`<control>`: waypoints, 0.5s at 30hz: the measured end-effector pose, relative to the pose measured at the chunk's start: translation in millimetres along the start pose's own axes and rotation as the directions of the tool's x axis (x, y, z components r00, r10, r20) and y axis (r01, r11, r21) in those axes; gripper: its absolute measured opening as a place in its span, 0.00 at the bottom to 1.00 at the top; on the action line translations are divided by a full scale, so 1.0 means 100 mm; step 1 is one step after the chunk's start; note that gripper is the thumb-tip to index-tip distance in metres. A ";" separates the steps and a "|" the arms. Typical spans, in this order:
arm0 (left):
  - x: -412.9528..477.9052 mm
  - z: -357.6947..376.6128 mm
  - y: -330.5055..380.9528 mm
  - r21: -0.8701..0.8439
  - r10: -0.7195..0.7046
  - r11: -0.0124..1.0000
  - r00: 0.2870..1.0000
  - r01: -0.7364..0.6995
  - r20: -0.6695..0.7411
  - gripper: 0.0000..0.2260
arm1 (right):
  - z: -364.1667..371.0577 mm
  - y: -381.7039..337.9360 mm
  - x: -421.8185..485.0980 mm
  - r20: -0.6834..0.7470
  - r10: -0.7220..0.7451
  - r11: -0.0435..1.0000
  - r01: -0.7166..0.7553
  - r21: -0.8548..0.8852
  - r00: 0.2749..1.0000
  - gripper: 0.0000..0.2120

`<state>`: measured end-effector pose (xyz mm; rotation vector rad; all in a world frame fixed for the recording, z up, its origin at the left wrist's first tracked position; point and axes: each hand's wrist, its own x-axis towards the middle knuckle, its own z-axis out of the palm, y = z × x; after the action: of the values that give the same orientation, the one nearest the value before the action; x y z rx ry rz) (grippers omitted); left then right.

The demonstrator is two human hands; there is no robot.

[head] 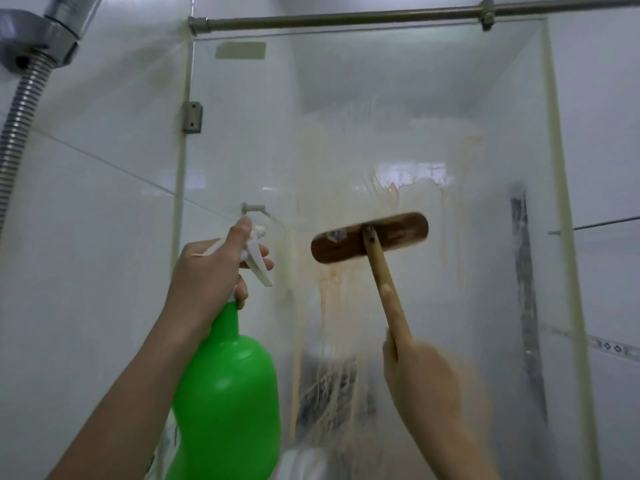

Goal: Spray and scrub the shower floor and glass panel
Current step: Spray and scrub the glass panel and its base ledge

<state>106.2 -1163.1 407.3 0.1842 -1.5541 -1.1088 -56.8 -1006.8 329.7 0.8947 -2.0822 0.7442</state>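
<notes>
The glass panel fills the middle of the view, smeared with brownish streaks that run down below its centre. My left hand grips the white trigger head of a green spray bottle, held upright at the lower left with its nozzle towards the glass. My right hand grips the wooden handle of a scrub brush, index finger laid along the handle. The brush's brown head lies flat against the glass at mid height and looks blurred by motion.
A chrome shower head and ribbed hose hang at the upper left over white wall tiles. A metal rail spans the top of the panel. A hinge bracket and a small knob sit on the glass's left edge.
</notes>
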 end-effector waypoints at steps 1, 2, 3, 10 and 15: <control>0.00 0.06 0.00 0.004 -0.002 1.000 1.000 0.002 0.013 0.22 | -0.09 0.01 0.26 -0.073 -0.045 0.999 0.044 -0.016 0.996 0.38; 0.00 0.13 0.00 0.008 -0.004 1.000 1.000 0.004 0.022 0.22 | -0.26 -0.03 0.58 -0.130 -0.038 0.999 0.034 -0.037 0.991 0.36; 0.00 0.19 0.00 0.005 -0.006 1.000 1.000 0.006 0.030 0.22 | -0.41 -0.06 0.86 -0.173 -0.025 0.998 0.016 -0.054 0.985 0.35; -0.05 0.53 -0.09 -0.047 -0.029 0.998 0.997 0.032 0.073 0.22 | -0.24 0.50 -0.11 -0.137 0.058 0.998 -0.062 -0.027 0.989 0.38; -0.03 0.81 -0.12 -0.064 -0.036 0.997 0.992 0.044 0.123 0.21 | -0.71 0.67 0.97 -0.321 0.020 0.996 -0.047 -0.077 0.947 0.35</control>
<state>34.4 -1124.2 405.5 0.1048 -1.6251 -1.2207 -127.6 -949.7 432.5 0.6456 -1.8287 0.7593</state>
